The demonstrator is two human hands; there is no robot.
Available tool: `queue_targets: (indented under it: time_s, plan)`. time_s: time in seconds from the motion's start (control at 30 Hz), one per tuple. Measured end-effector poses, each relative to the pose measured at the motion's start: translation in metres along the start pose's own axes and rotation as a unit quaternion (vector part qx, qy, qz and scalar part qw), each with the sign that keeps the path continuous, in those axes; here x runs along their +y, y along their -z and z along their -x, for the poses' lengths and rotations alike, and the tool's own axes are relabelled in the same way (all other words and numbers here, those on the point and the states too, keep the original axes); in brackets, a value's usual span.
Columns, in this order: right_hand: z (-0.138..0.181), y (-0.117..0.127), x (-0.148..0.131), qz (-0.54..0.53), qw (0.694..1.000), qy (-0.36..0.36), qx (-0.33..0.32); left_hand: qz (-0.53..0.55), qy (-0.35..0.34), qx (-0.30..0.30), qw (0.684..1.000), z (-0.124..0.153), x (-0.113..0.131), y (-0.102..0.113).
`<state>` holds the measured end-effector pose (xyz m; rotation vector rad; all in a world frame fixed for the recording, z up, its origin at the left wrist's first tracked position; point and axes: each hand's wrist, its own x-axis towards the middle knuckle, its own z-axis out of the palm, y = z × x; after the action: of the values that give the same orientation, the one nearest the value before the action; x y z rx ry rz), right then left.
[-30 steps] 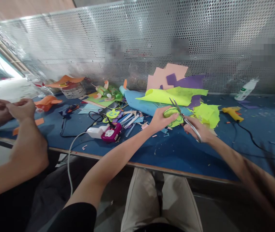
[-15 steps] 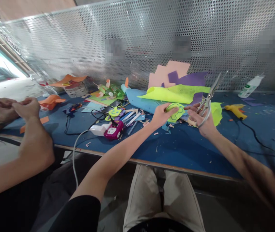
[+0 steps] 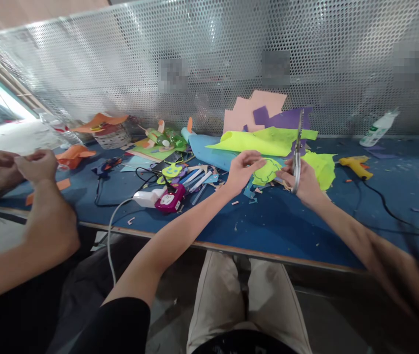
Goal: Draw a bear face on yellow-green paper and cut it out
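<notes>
A short black sleeve (image 3: 123,324), beige trousers (image 3: 215,300) and, probably, a black shirt hem (image 3: 248,342).

Cutout (image 3: 266,172) lime, dark wavy outline; scissors (image 3: 297,166) silver; adapter (image 3: 169,198) magenta; tabletop (image 3: 268,226) blue.

Glare upper left; perforated panel (image 3: 224,59) gleaming (patches pixelated).
</notes>
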<state>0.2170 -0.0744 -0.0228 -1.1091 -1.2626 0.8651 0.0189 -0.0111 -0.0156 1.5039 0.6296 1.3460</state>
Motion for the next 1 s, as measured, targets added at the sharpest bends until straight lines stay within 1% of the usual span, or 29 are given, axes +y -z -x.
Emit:
queue_targets:
  time_s: [0.03,0.1,0.2,0.3,0.4,0.57,0.63,0.7,0.73,0.87,0.93,1.0]
  plan:
    - [0.000,0.000,0.000,0.001,1.000,0.000,0.005,0.010,0.005,-0.001,1.000,-0.001,0.000,0.001]
    - [-0.001,0.001,0.002,0.004,1.000,0.002,0.014,-0.003,0.013,-0.030,0.999,-0.003,0.000,0.003]
    - [-0.002,0.004,0.005,0.012,1.000,0.006,0.020,-0.061,0.004,-0.094,0.994,-0.002,0.002,0.005]
    - [-0.005,0.006,0.009,0.013,0.999,0.014,0.026,-0.111,-0.008,-0.127,0.986,0.001,0.002,0.004]
    - [-0.006,0.007,0.012,0.015,0.999,0.017,0.034,-0.112,0.002,-0.123,0.986,0.002,0.000,0.003]
    - [-0.005,0.006,0.011,0.015,0.999,0.033,0.001,-0.070,0.022,-0.088,0.993,0.001,-0.004,0.001]
    - [-0.005,0.006,0.011,0.018,0.999,0.036,0.007,-0.039,0.029,-0.075,0.996,0.000,-0.003,0.001]
    - [-0.005,0.007,0.011,0.023,0.999,0.034,0.017,-0.020,0.036,-0.082,0.996,-0.001,0.002,0.002]
    - [-0.005,0.007,0.011,0.027,0.999,0.032,0.018,-0.024,0.043,-0.101,0.994,-0.001,0.005,0.004]
    - [-0.005,0.008,0.011,0.037,0.999,0.030,0.016,-0.065,0.094,-0.228,0.967,-0.001,0.016,0.010]
    - [-0.005,0.008,0.009,0.037,0.999,0.028,0.019,-0.057,0.109,-0.243,0.962,0.000,0.019,0.011]
    - [-0.003,0.007,0.007,0.035,0.999,0.030,0.015,-0.024,0.121,-0.229,0.966,0.000,0.019,0.011]
